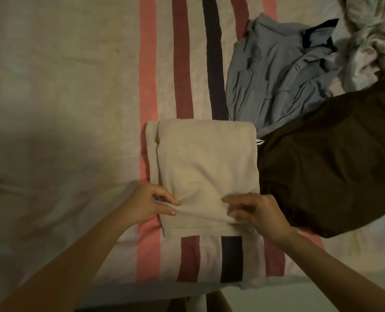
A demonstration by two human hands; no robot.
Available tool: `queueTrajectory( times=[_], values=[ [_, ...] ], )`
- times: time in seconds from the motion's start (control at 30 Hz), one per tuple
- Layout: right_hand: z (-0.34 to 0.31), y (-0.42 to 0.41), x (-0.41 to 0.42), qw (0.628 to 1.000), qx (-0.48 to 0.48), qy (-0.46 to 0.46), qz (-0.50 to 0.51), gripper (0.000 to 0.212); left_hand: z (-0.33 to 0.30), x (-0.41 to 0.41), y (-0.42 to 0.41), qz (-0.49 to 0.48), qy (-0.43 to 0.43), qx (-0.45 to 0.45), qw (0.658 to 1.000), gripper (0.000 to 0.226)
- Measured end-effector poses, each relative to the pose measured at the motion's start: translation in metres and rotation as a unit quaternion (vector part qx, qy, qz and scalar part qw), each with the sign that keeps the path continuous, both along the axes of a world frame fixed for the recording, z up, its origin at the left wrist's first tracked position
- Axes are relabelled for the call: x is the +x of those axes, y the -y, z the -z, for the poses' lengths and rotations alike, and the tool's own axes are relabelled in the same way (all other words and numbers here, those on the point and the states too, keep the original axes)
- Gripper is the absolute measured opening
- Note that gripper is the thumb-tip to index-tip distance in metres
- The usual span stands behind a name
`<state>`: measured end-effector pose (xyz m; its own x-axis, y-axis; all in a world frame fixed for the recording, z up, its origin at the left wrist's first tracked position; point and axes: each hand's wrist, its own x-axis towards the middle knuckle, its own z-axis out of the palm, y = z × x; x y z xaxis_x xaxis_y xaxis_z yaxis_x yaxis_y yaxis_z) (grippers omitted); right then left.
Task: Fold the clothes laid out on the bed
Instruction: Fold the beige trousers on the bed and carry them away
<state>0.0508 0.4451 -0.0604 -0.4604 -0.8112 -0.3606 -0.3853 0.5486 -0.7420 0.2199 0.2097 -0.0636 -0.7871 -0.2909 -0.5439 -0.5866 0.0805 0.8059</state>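
A beige garment (pixel 206 163) lies folded into a tall rectangle on the striped bed sheet (pixel 74 91), in the middle of the view. My left hand (pixel 150 202) pinches its near left edge between thumb and fingers. My right hand (pixel 258 212) grips the near right part of the same garment, and the cloth is lifted and bunched between the two hands. A crumpled light blue shirt (pixel 277 70) lies behind it to the right. A dark brown garment (pixel 326 163) is spread flat to the right, touching the beige one.
A pale, rumpled pile of cloth (pixel 371 46) sits at the far right corner. Pink, maroon and navy stripes run down the sheet's middle. The bed's near edge (pixel 142 289) is just below my forearms, with floor beyond it.
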Motion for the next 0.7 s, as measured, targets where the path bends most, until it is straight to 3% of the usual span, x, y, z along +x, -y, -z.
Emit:
queueTrajectory(
  times=[0.13,0.27,0.37,0.47,0.6,0.7],
  values=[
    [0.000,-0.011,0.003,1.000,0.005,-0.018,-0.008,0.026,0.003,0.005,-0.006,0.043,-0.001,-0.025,0.999,0.036],
    [-0.012,-0.003,0.006,0.995,-0.076,-0.066,-0.012,0.035,0.002,0.010,-0.011,0.041,-0.006,-0.016,0.999,0.039],
    [-0.017,0.021,-0.009,0.984,-0.094,-0.147,-0.022,0.054,-0.009,-0.005,-0.008,-0.098,-0.090,-0.039,0.990,0.042],
    [-0.014,0.054,-0.028,0.981,-0.042,-0.175,-0.075,0.081,-0.017,-0.031,0.003,-0.077,-0.127,-0.150,0.977,0.071],
    [0.003,0.078,-0.041,0.956,0.072,-0.226,-0.173,0.098,-0.001,-0.047,0.009,0.087,-0.005,-0.282,0.955,0.094],
    [0.021,0.073,-0.047,0.937,0.121,-0.265,-0.194,0.102,0.017,-0.041,0.009,0.128,0.068,-0.324,0.935,0.099]
  ],
)
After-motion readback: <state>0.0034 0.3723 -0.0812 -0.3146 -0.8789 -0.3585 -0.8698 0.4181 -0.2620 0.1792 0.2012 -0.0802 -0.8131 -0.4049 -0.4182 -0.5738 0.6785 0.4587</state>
